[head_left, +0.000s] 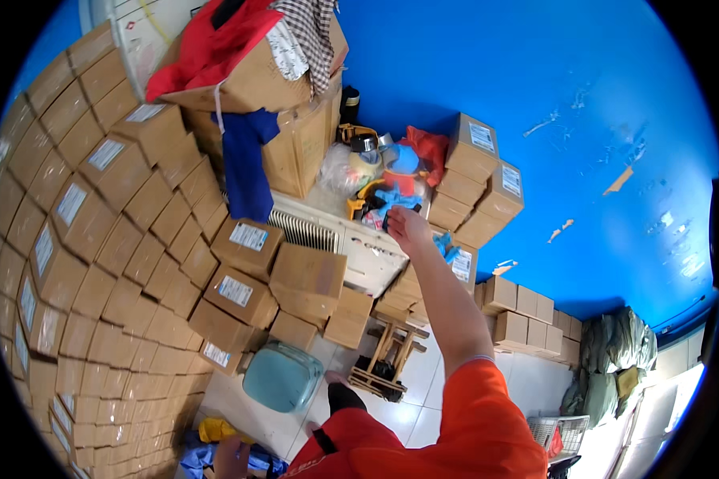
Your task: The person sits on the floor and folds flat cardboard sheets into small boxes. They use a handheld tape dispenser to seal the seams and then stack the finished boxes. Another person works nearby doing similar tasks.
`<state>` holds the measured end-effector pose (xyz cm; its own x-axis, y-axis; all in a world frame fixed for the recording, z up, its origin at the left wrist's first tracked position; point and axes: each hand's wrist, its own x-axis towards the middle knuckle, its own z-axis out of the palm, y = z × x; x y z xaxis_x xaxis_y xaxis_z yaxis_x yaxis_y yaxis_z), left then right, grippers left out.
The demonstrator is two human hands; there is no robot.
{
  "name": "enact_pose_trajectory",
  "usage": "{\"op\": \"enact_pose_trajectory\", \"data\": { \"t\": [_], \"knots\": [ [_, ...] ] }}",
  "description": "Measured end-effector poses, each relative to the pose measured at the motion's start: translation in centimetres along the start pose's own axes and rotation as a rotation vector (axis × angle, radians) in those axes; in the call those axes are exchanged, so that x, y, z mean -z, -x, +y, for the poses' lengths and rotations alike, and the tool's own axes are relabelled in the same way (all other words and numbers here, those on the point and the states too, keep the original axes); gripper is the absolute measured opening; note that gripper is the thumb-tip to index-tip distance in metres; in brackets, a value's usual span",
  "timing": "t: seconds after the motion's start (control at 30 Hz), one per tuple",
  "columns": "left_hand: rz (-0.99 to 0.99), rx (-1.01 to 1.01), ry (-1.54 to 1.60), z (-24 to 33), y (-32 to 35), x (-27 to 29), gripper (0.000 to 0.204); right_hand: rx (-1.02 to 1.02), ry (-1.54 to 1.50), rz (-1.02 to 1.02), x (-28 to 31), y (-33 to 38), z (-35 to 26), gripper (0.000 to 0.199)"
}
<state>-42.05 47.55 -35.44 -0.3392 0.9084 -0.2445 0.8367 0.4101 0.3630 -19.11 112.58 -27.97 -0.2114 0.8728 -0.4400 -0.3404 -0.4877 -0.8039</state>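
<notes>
My right hand (408,227) is stretched out over the cluttered top of a white cabinet (367,263). Its fingers are closed at the edge of a small black object (387,219), whose kind I cannot make out. Just beyond it lie a crumpled light-blue cloth or glove (398,196), a yellow-and-black tape dispenser (359,201) and a roll of clear tape (365,163). Low at the left, my left hand (231,458) is near a blue and yellow bundle of cloth (216,431); its fingers are not distinct.
Stacked cardboard boxes (128,263) fill the left side. More boxes (465,180) stand against the blue wall (535,72). A pale-blue stool (284,377) and a small wooden frame (387,355) are on the tiled floor. Clothes (216,48) spill from a large carton.
</notes>
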Motion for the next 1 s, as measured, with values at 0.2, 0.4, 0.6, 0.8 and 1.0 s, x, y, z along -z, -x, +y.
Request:
{"op": "enact_pose_trajectory", "data": {
  "t": [0.2,0.4,0.6,0.8,1.0],
  "knots": [
    [-0.11,0.253,0.341,4.5,-3.0,-1.1,0.02,0.107,-0.213,0.285,-3.8,-18.0,-3.4,0.023],
    [-0.173,0.267,0.367,4.8,-7.0,-1.9,0.023,0.116,-0.32,0.593,-8.0,-23.3,-5.4,0.049],
    [-0.183,0.144,0.378,4.3,-10.4,-2.2,0.026,0.378,0.016,0.618,-5.2,-25.2,-3.9,0.037],
    [-0.152,0.061,0.389,4.6,-12.5,-1.3,0.034,0.422,-0.226,0.274,-2.8,-11.2,-5.2,0.024],
    [-0.049,0.163,1.076,19.2,-32.0,9.2,0.037,0.205,-0.357,-0.098,0.1,4.9,-3.0,0.036]
  ]
}}
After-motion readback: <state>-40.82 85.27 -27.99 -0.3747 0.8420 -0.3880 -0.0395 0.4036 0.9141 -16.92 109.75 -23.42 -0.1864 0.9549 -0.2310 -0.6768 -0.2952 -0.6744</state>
